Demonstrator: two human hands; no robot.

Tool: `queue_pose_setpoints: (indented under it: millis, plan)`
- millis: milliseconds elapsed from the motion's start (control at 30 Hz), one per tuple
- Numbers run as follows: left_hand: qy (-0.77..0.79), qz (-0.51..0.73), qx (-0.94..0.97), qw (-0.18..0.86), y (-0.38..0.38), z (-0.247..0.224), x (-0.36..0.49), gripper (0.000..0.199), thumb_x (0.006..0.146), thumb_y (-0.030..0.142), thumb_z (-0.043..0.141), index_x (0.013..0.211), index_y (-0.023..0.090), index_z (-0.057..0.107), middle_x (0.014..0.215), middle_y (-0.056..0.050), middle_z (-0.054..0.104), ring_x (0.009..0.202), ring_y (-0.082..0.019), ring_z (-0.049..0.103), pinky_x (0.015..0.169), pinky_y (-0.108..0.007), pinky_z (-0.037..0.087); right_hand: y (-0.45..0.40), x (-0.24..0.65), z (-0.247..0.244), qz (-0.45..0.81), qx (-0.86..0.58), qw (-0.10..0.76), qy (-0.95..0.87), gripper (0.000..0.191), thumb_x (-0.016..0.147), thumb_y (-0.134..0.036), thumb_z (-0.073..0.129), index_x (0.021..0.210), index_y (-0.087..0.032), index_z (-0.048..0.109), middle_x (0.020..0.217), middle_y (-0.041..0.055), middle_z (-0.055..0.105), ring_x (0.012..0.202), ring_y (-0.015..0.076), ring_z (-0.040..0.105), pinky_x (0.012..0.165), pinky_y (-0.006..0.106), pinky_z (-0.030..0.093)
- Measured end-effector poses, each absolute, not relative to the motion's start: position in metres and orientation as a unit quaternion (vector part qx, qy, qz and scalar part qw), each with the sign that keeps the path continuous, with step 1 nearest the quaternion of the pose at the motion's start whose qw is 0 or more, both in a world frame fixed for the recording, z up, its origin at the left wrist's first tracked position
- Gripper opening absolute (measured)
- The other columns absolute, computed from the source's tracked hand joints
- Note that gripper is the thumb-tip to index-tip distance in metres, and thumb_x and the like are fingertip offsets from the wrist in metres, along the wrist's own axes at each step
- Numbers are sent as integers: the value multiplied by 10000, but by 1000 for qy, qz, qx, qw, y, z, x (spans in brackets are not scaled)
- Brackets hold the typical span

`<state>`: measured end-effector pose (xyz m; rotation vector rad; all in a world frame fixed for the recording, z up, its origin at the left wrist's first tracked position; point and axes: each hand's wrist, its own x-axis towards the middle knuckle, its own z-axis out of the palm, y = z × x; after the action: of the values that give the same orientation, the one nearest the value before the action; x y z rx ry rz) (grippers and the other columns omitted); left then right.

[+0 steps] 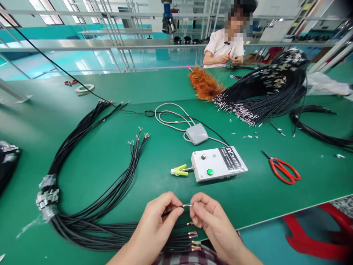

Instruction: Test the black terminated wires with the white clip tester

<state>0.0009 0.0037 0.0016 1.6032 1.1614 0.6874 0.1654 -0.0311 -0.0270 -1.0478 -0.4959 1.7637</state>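
Held cable (165,213), above the counter (160,184) near its front edge: likely light and flexible, its exposed wires (188,204) delicate. Your left hand (157,224) pinches the cable; your right hand (211,217) pinches the wires' tips. Grip behind the wires.

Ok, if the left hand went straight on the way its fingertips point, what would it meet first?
Most likely the right hand, just across the thin wires from the left hand, though depth is hard to judge.
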Motion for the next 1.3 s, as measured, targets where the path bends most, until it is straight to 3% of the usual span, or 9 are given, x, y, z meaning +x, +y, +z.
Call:
queue_pose_setpoints:
  millis: [367, 600, 867, 1133, 1300]
  plan:
    - [470, 275, 721, 429, -5, -2, -1, 178, 902, 232, 539, 725, 215, 547, 691, 14, 586, 635, -150, 549, 590, -239, 427, -25, 170, -12, 755, -411, 472, -196, 284, 772, -411, 752, 788, -148, 646, 652, -4, 625, 539, 66, 502, 537, 194, 333]
    - [458, 315, 742, 375, -8, -4, 3, 180, 903, 177, 512, 730, 208, 547, 683, 14, 552, 601, -134, 541, 558, -220, 426, -33, 161, -14, 769, -402, 463, -180, 299, 686, -329, 826, 733, -161, 583, 553, -57, 535, 479, 48, 438, 489, 180, 280]
    - [511, 327, 648, 460, -5, -2, 8, 182, 860, 232, 555, 681, 201, 546, 650, 14, 614, 613, -147, 593, 580, -222, 478, -36, 165, -22, 744, -423, 479, -197, 358, 685, -422, 823, 828, -156, 631, 611, -37, 586, 509, 54, 483, 509, 183, 321]
    - [516, 327, 630, 479, -5, -1, 7, 192, 848, 262, 573, 669, 196, 546, 638, 16, 603, 607, -145, 580, 576, -225, 471, -29, 155, -22, 740, -417, 490, -195, 340, 704, -441, 808, 776, -151, 647, 625, -19, 616, 492, 45, 496, 487, 170, 328]
    - [512, 348, 567, 544, -4, -3, 7, 157, 820, 271, 604, 691, 193, 557, 646, 20, 621, 614, -139, 606, 581, -212, 488, -28, 151, -23, 680, -456, 503, -278, 333, 730, -460, 775, 753, -141, 683, 612, -9, 623, 470, 50, 504, 488, 179, 381]
